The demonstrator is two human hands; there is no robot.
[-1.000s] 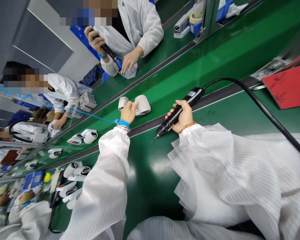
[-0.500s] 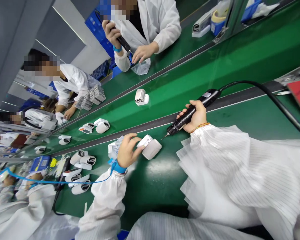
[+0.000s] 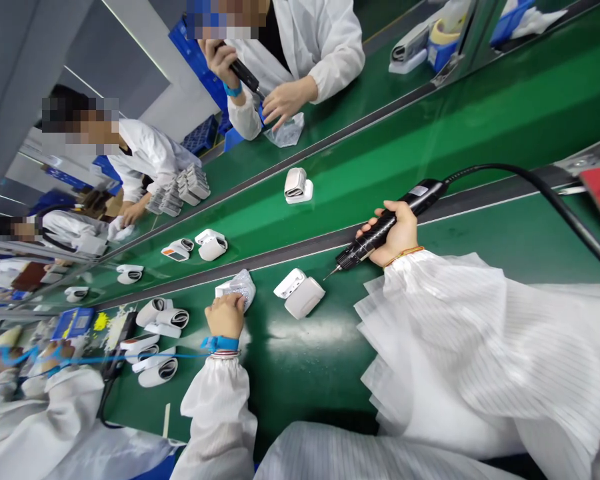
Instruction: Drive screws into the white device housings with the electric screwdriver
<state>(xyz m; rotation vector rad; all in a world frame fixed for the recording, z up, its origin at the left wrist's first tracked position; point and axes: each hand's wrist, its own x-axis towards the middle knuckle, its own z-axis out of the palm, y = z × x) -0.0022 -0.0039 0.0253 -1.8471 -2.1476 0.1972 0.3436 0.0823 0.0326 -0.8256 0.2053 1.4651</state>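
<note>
My right hand (image 3: 397, 230) is wrapped round a black electric screwdriver (image 3: 375, 235), its thin bit pointing down and left. Just left of the bit tip, a white device with a grey cuff (image 3: 305, 297) lies on the green table (image 3: 305, 373), touched by neither hand. My left hand (image 3: 225, 317), with a blue wrist strap, is at a clear plastic bag (image 3: 243, 287) with small contents. Its fingers are bent at the bag's near edge; the fingertips are partly hidden, and what they grip cannot be made out.
Several cuffed devices (image 3: 163, 320) stand at the left of the table. Others ride on the green belt (image 3: 370, 160) beyond. A black cable (image 3: 545, 193) arches at the right. Across the belt, a person (image 3: 300, 60) holds a black tool; more people are at the left.
My left hand has left the white device and moved left to the plastic bag, fingers now curled. The devices on the belt have shifted right. My right hand has barely moved.
</note>
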